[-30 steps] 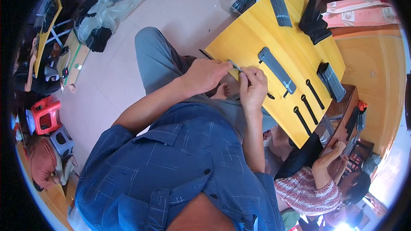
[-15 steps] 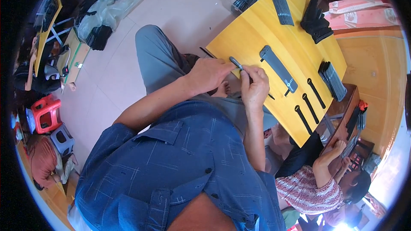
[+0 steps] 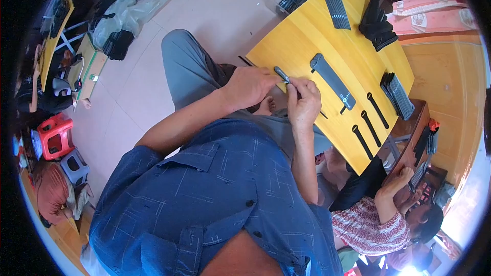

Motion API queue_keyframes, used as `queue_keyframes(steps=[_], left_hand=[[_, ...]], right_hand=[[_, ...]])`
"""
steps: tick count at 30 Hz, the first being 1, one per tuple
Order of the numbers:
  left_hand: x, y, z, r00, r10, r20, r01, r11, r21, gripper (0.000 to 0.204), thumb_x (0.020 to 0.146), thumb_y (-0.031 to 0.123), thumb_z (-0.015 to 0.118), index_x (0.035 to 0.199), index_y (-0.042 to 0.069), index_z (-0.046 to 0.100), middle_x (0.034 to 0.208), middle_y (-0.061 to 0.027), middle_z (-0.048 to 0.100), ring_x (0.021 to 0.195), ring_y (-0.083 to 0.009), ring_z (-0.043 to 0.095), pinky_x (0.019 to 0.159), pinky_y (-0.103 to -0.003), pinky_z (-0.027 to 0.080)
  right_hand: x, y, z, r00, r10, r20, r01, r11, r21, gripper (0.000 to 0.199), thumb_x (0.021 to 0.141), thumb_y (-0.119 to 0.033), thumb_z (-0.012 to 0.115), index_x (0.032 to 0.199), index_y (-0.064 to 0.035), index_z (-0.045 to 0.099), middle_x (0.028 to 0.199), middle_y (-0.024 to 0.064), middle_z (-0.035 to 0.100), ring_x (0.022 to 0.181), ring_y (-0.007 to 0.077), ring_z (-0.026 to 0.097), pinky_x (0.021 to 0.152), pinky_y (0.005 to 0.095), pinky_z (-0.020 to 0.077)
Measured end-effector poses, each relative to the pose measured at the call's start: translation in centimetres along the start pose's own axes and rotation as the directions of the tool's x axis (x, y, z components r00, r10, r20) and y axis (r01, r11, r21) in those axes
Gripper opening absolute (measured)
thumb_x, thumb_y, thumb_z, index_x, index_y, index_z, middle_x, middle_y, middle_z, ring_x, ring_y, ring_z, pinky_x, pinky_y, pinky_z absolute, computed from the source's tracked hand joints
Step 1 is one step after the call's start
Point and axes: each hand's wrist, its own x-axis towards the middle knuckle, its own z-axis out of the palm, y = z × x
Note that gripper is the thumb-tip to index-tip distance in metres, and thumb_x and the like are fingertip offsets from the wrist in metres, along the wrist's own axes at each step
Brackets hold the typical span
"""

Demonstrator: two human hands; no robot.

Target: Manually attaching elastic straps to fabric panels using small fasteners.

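Observation:
At the near left edge of the yellow table [image 3: 302,36], my two hands meet over a small dark strap [image 3: 280,73] with a rounded, loop-like end. My right hand [image 3: 306,101] is closed, with thumb and fingers pinching the strap's lower part. My left hand [image 3: 250,86] is closed too, its fingertips pressed against the strap from the other side. What exactly lies between those fingertips is hidden. Just right of my right hand, a flat dark grey band [image 3: 332,82] lies on the table. Beyond it are three short black straps [image 3: 368,129] with looped ends, set side by side.
A stack of grey bands [image 3: 334,4] and a black bundle [image 3: 377,24] lie at the table's far end. More folded bands [image 3: 396,96] sit at its right edge. A co-worker [image 3: 371,222] works at lower right. Stools [image 3: 54,135] stand at left.
My left hand has shifted very slightly, its fingers still at the strap. My right hand keeps its pinch, and the things on the table have stayed put.

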Motion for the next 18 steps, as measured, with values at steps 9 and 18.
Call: queue_keyframes(steps=[9, 18], left_hand=[[0.7, -0.1, 0.0, 0.999, 0.036, -0.022, -0.037, 0.999, -0.037, 0.023, 0.092, 0.017, 0.062, 0.112, 0.015, 0.074, 0.084, -0.0093, 0.068, 0.078, -0.0311, 0.069, 0.064, -0.045, 0.055], [1.7, -0.1, -0.6, 0.997, 0.021, 0.080, -0.018, 0.999, -0.046, 0.019, 0.091, 0.015, 0.061, 0.105, 0.013, 0.073, 0.084, -0.0103, 0.068, 0.079, -0.0334, 0.069, 0.065, -0.047, 0.054]], right_hand=[[0.0, 0.2, 0.1, 0.999, -0.038, -0.004, 0.038, 0.998, -0.042, 0.014, 0.083, -0.009, 0.075, 0.097, -0.0055, 0.077, 0.092, 0.0108, 0.068, 0.089, 0.0309, 0.065, 0.080, 0.0402, 0.0527], [0.5, -0.2, 0.1, 0.998, -0.057, 0.033, 0.060, 0.995, -0.083, 0.019, 0.083, -0.008, 0.075, 0.102, -0.0080, 0.078, 0.091, 0.0097, 0.066, 0.088, 0.0301, 0.065, 0.078, 0.0397, 0.0530]])
